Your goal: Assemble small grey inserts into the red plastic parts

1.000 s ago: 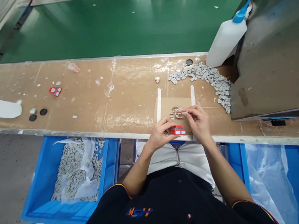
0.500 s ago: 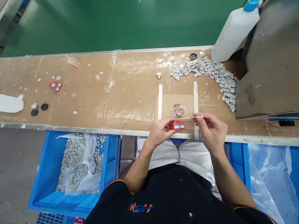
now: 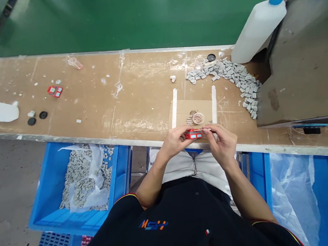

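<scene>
My left hand (image 3: 173, 142) is closed around the left end of a small red toy vehicle body (image 3: 194, 135) with pale window panels facing me. Between the fingertips of my right hand (image 3: 223, 143) is a thin pale stick (image 3: 201, 129), its far end lying over the top of the red body. Whether the tip touches it is too small to tell. Just beyond the hands, a small clear cup (image 3: 198, 118) sits beside some shiny brownish round pieces (image 3: 190, 121) on a cardboard sheet (image 3: 200, 103) flanked by white tape strips.
Many small grey pieces (image 3: 236, 76) lie in an arc at the right. Behind them stands a white bottle with a blue nozzle (image 3: 256, 27). Another red piece (image 3: 55, 91) lies far left. A blue bin (image 3: 44, 185) of grey pieces is below the bench edge.
My right hand has moved left, bringing the stick over the red toy vehicle body. My left hand keeps its hold on that body. The whole view has shifted slightly.
</scene>
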A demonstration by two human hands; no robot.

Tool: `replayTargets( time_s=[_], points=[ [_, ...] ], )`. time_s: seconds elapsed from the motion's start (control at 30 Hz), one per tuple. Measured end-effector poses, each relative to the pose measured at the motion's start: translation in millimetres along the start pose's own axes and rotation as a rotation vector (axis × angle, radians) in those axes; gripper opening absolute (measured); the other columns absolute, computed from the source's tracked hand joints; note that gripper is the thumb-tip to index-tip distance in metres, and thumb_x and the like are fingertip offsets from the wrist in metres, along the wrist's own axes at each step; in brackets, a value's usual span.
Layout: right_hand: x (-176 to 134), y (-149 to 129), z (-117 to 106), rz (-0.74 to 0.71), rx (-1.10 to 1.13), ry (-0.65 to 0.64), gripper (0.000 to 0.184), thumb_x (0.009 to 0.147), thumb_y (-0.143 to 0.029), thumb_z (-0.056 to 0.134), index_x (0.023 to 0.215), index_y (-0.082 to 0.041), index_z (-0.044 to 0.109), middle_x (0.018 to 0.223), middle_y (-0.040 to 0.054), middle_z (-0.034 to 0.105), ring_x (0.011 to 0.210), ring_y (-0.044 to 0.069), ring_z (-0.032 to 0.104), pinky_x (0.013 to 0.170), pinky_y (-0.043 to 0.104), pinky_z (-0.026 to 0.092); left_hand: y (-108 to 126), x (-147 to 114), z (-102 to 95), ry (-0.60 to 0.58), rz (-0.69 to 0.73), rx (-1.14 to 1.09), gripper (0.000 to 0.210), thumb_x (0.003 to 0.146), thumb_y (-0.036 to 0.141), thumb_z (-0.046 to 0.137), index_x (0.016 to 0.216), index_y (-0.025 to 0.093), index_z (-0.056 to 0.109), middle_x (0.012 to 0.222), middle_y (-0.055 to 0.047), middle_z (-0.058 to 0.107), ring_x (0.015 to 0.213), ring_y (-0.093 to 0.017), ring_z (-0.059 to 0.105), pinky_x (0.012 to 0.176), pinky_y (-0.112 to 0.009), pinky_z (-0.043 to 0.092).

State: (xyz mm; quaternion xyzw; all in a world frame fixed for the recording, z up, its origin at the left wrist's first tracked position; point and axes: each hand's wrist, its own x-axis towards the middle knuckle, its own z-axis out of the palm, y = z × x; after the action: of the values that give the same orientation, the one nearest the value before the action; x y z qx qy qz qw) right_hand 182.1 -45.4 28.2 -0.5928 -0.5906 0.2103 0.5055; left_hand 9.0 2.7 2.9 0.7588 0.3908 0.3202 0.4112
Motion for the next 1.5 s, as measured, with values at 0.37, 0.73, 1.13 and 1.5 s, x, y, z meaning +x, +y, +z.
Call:
replayTargets(
  time_s=[0.37,0.73,1.13,1.5],
  points=[
    [-0.3,-3.2,-0.6,-0.020,-0.059,-0.031,0.022,0.096,-0.037,0.056,0.086,-0.025,0.071,0.083,0.0062,0.076,0.077,0.021,0.072,0.074,0.035,0.058,-0.9,-1.5,-0.2,-0.003,-0.016,-0.015,0.027,0.082,0.012,0.069,0.108,0.015,0.072,0.099,-0.007,0.077,0.077,-0.013,0.070,0.070,-0.022,0.057],
    [25.9,15.2,6.8,-0.040,-0.045,0.035,0.023,0.096,-0.038,0.058,0.087,-0.023,0.073,0.087,0.0066,0.070,0.083,0.021,0.067,0.073,0.036,0.055,-1.4,-2.7,-2.3,-0.003,0.006,-0.015,0.028,0.082,0.013,0.068,0.110,0.015,0.072,0.099,-0.007,0.077,0.076,-0.013,0.067,0.069,-0.023,0.055],
    [175.8,92.6,-18.1,-0.173,-0.501,-0.245,0.020,0.093,-0.030,0.053,0.090,-0.023,0.072,0.091,0.0096,0.061,0.083,0.025,0.057,0.082,0.044,0.050,-1.3,-5.2,-3.8,0.020,0.022,-0.064,0.023,0.082,0.013,0.067,0.105,0.015,0.073,0.097,-0.007,0.078,0.076,-0.013,0.068,0.066,-0.022,0.054],
    [113.6,49.0,-36.6,-0.090,-0.414,-0.049,0.020,0.090,-0.026,0.053,0.092,-0.020,0.073,0.083,0.0074,0.068,0.075,0.021,0.061,0.075,0.036,0.051,-5.2,-8.6,-6.4,-0.005,0.036,-0.174,0.030,0.087,0.023,0.069,0.116,0.015,0.073,0.103,-0.011,0.078,0.078,-0.014,0.068,0.066,-0.024,0.055]
  ],
)
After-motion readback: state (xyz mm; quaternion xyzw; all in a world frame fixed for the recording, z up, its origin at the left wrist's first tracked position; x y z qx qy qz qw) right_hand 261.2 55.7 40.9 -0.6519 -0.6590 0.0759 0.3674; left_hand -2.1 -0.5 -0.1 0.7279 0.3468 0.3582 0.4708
